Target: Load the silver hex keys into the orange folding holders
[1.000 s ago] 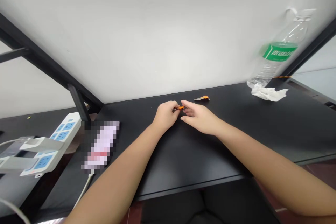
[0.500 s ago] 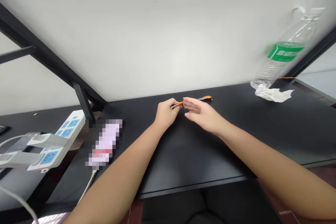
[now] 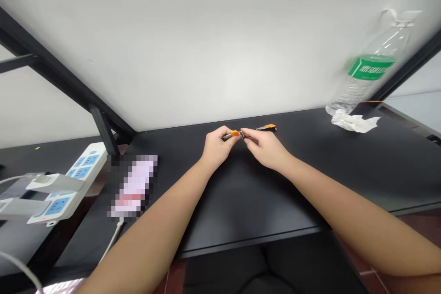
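Above the black desk, my left hand (image 3: pixel 217 147) pinches a small orange-and-metal tool (image 3: pixel 234 133), its metal end sticking out toward the left. My right hand (image 3: pixel 267 147) has thumb and fingertips closed around the tool's other, dark metallic end, so both hands meet on it. The exact kind of tool is too small to make out. Just behind my right hand, a second orange-and-metal piece (image 3: pixel 267 127) lies on the desk.
The black desk (image 3: pixel 241 206) runs up to a pale wall. At right stand a large clear bottle (image 3: pixel 372 68) and a crumpled tissue (image 3: pixel 354 122). On the left are a blurred-out phone (image 3: pixel 136 186) with a cable and a white power strip (image 3: pixel 77 172) with plugs.
My right hand's fingers, held apart beside the tool before, have closed onto its right end. The left hand keeps its grip. The whole view has shifted slightly.
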Action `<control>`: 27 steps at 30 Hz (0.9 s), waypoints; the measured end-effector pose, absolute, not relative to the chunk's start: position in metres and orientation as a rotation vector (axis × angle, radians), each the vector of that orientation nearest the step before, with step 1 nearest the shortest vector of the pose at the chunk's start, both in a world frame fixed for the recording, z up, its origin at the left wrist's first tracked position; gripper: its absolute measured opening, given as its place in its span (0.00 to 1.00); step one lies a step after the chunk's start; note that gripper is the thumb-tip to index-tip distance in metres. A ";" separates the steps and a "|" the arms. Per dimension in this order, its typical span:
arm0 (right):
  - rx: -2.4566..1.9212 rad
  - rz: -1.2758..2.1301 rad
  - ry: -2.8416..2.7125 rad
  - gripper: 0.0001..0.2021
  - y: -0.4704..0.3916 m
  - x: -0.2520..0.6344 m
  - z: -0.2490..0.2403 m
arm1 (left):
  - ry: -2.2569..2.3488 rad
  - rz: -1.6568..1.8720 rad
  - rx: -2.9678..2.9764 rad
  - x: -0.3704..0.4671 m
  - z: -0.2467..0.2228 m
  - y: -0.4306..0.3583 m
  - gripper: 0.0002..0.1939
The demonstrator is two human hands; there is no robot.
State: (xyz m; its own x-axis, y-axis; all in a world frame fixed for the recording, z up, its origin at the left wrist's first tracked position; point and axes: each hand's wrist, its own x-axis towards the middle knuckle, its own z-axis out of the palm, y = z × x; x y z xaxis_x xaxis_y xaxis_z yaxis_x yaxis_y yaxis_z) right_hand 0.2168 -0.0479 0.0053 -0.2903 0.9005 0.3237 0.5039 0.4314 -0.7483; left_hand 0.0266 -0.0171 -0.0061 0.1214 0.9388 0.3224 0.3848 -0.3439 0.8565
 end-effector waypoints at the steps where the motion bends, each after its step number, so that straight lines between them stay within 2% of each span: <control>1: -1.189 0.637 -1.973 0.21 -0.049 0.217 0.008 | 1.288 1.195 1.838 0.027 -0.006 -0.018 0.13; 8: -1.190 0.513 -2.210 0.29 -0.054 0.217 0.007 | 1.302 1.214 1.762 0.026 -0.005 -0.017 0.08; 11: -1.242 0.432 -2.187 0.22 -0.044 0.231 0.010 | 1.271 1.209 1.700 0.025 -0.007 -0.015 0.09; 13: -1.398 0.332 -2.159 0.14 -0.031 0.245 0.011 | 1.229 1.190 1.670 0.025 -0.008 -0.015 0.09; 15: -1.534 0.303 -2.181 0.10 -0.018 0.257 0.008 | 1.208 1.169 1.659 0.026 -0.010 -0.014 0.08; 22: -1.698 0.166 -2.498 0.08 -0.012 0.255 0.004 | 1.115 1.130 1.675 0.027 -0.014 -0.012 0.08; 27: -1.838 0.260 -2.578 0.02 -0.030 0.247 0.022 | 1.029 1.094 1.688 0.028 -0.013 -0.014 0.09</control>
State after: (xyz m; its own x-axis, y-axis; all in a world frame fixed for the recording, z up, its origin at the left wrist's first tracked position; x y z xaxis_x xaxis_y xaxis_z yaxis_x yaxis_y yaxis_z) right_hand 0.2468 -0.0303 0.0222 -0.3302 0.9359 -0.1229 0.9416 0.3175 -0.1124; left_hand 0.0277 -0.0136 -0.0128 0.2772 0.9303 0.2401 0.1830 -0.2965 0.9373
